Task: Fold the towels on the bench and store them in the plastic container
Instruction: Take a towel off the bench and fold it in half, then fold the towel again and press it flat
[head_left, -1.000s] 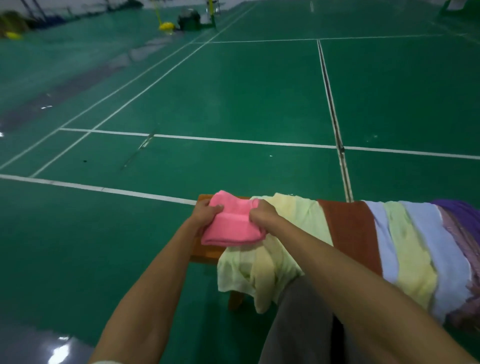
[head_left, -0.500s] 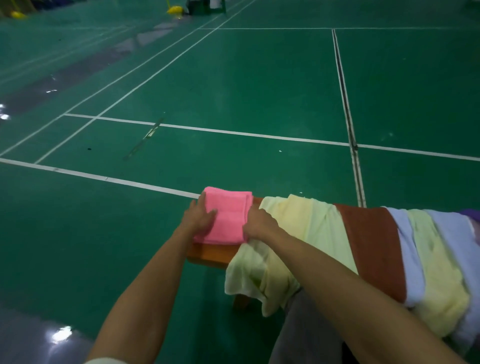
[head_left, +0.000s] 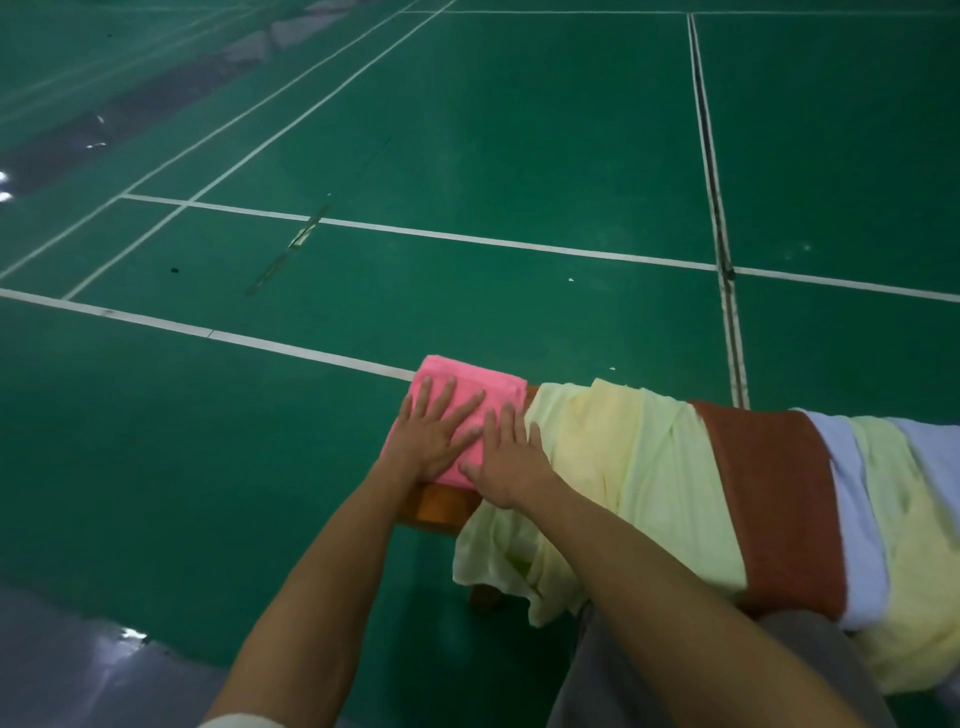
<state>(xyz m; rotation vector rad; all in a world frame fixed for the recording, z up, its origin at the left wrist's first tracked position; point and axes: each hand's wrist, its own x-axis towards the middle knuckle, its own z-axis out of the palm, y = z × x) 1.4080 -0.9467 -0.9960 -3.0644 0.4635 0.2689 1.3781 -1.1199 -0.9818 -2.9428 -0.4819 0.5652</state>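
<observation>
I have both hands flat, fingers straight, pressing the folded pink towel (head_left: 470, 400) at the bench (head_left: 436, 506) end, lower centre: left hand (head_left: 431, 434) on it, right hand (head_left: 511, 457) half over the yellow towel (head_left: 587, 467). The pink towel overhangs the edge; I judge a careless lift could unfold it or drop it. No container shows, and the bench's right end is cut off

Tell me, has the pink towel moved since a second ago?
Yes. The pink towel, then held up over the bench's end, now lies flat on it, pressed by the left hand and right hand.
</observation>
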